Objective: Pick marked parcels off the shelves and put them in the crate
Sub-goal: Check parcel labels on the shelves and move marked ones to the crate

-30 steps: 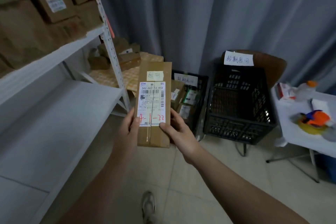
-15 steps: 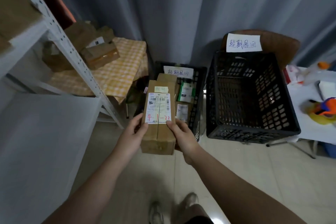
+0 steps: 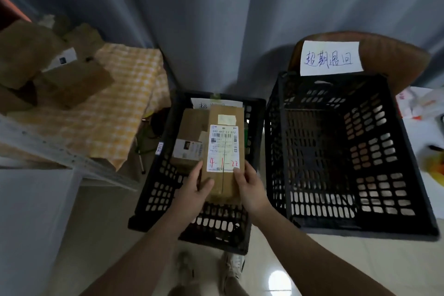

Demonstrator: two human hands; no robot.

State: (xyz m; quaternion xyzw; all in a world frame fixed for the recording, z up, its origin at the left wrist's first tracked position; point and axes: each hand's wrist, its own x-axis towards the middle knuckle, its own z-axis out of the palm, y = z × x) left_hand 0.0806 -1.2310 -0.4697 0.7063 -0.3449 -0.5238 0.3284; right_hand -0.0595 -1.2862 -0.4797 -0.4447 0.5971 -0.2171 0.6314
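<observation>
Far left: white shelf, and behind it brown cardboard parcels heaped on a yellow checked cloth; any writing on them is too blurred to read. A grey curtain closes off the back of the room. Centre: a black slotted crate sits on the pale tiled floor, with a paper sign at its far wall, mostly hidden. We hold the marked parcel over this crate, above a smaller boxed parcel lying inside; whether the two touch, we cannot tell. The left hand grasps the parcel's near left edge, thumb on top; the right hand grasps the near right edge, thumb on the shipping label. The label carries a barcode, a printed number beginning 502-602, and "4-1-22" handwritten in red. A small pale note above it is illegible. Right: a second, deeper black crate, raised off the floor, stands before a brown chair back bearing a white sheet with "超期退回" written in blue. Far right: the edge of a white table.
</observation>
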